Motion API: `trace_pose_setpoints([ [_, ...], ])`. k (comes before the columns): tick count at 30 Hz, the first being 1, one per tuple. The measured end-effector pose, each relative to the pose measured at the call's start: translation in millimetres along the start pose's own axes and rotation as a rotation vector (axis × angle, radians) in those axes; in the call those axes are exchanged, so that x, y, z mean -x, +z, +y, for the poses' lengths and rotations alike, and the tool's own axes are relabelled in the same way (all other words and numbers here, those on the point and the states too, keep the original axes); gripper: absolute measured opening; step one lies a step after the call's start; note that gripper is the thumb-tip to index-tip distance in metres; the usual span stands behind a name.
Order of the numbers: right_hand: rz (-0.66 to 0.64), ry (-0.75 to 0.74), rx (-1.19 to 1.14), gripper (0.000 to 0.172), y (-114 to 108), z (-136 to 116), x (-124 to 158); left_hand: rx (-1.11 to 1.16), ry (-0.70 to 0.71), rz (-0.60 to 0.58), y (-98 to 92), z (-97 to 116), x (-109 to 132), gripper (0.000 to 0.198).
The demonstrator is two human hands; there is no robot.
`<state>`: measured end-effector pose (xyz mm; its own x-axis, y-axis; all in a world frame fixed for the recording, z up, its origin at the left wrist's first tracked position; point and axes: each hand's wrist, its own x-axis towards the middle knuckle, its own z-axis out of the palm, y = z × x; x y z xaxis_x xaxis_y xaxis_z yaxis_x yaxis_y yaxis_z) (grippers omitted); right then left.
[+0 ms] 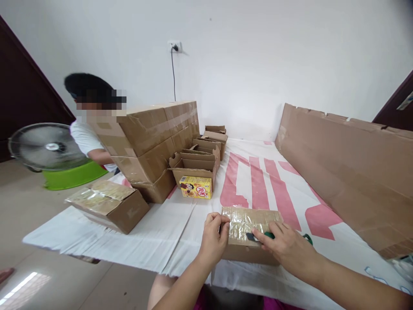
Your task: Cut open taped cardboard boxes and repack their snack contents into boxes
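Note:
In front of me a taped cardboard box (254, 252) lies on the table, with crinkled clear tape across its top. My left hand (217, 232) is closed, fingers curled and pinching at the left end of that box; the exact spot they grip is partly hidden. My right hand (284, 241) is wrapped round a green-handled cutter (269, 235). The cutter's dark blade rests on the tape near the box's front top edge, and a green loop sticks out behind the hand.
Stacked sealed cartons (151, 133) and a row of open boxes (196, 162) stand on the left. A yellow printed packet (196, 187) leans there. Another taped box (109, 204) sits at the left edge. A cardboard panel (342, 172) borders the right. A person (85, 133) and a fan (48, 146) are beyond.

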<state>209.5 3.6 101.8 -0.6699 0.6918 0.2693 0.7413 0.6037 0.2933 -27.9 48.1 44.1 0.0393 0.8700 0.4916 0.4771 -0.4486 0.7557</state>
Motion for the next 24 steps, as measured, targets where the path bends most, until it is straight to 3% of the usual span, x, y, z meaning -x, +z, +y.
trace_pose_setpoints([
  [11, -0.043, 0.104, 0.026, 0.034, 10.6, -7.1, -6.3, -0.056, -0.018, -0.006, 0.1, 2.2, -0.5, 0.012],
  [20, -0.334, 0.296, -0.326, 0.029, -23.4, -4.3, -20.4, -0.106, -0.017, -0.01, -0.3, 4.3, -1.1, 0.014],
  [24, -0.258, 0.209, -0.247, 0.031, -19.5, 1.4, -17.1, -0.123, -0.011, 0.002, -1.2, 5.1, -1.2, 0.013],
])
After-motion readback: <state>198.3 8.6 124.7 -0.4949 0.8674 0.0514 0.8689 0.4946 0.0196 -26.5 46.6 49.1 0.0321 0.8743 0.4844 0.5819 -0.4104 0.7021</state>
